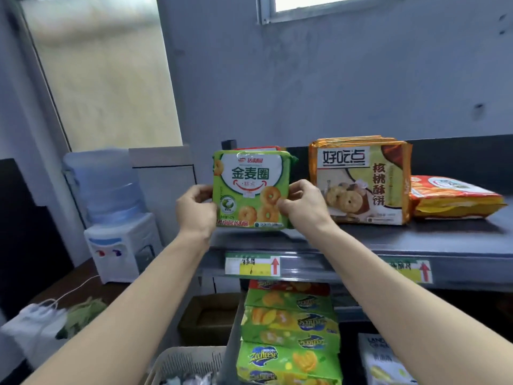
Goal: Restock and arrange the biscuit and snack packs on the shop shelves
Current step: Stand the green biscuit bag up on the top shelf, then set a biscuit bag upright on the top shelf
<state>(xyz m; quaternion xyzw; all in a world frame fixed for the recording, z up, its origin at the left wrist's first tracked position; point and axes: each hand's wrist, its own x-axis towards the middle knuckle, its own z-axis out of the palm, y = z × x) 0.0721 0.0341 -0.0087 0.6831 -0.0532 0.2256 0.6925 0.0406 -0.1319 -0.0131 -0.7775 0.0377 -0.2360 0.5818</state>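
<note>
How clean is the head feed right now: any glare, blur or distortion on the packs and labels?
Head view: green pack, gripped by left hand and right hand, is sharp, print legible. Head view: price label on the shelf edge is soft, handwriting unreadable. Head view: window is blown out; wide-angle bowing leans the frosted door at left.

top shelf (416, 240) is carrying green pack (249, 190) standing at left end, orange packs (361, 184) standing beside it, red pack (452, 198) lying flat at right.
</note>
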